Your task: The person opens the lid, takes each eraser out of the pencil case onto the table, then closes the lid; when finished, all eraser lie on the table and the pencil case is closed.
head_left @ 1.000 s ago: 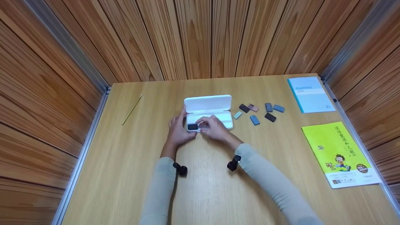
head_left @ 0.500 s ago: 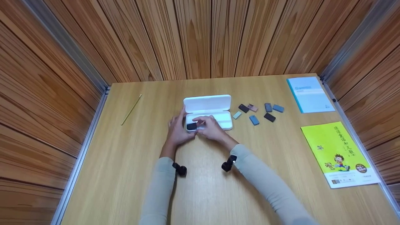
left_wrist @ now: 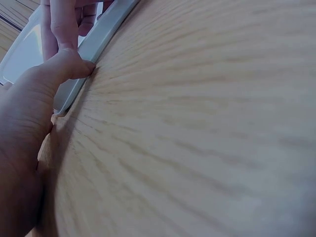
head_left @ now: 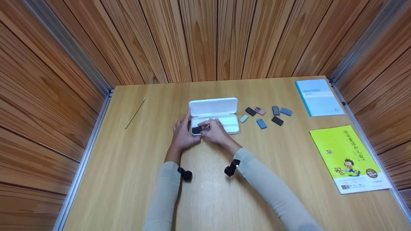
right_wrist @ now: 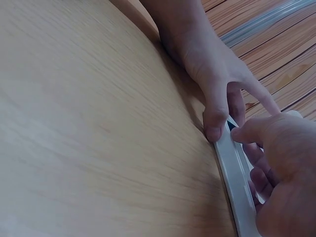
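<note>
In the head view an open white pencil case [head_left: 229,120] lies on the table with its lid raised at the back. My left hand [head_left: 183,134] grips its left end, the thumb along the front edge. A black eraser [head_left: 196,130] lies in the case's front left corner. Over the tray, my right hand [head_left: 215,131] has thumb and index finger at the eraser's right end and seems to pinch it; the contact is partly hidden. The right wrist view shows the right thumb [right_wrist: 249,131] by a dark bit of the eraser, close to the left thumb.
Several small erasers lie right of the case, among them a blue one [head_left: 261,123] and a black one [head_left: 277,120]. A pencil [head_left: 135,113] lies at the left. A pale blue notebook [head_left: 319,97] and a yellow-green book [head_left: 348,157] lie at the right edge.
The right hand and forearm have shifted slightly left, with the fingers closer to the black eraser, which has moved slightly left. The left hand holds still on the case.
</note>
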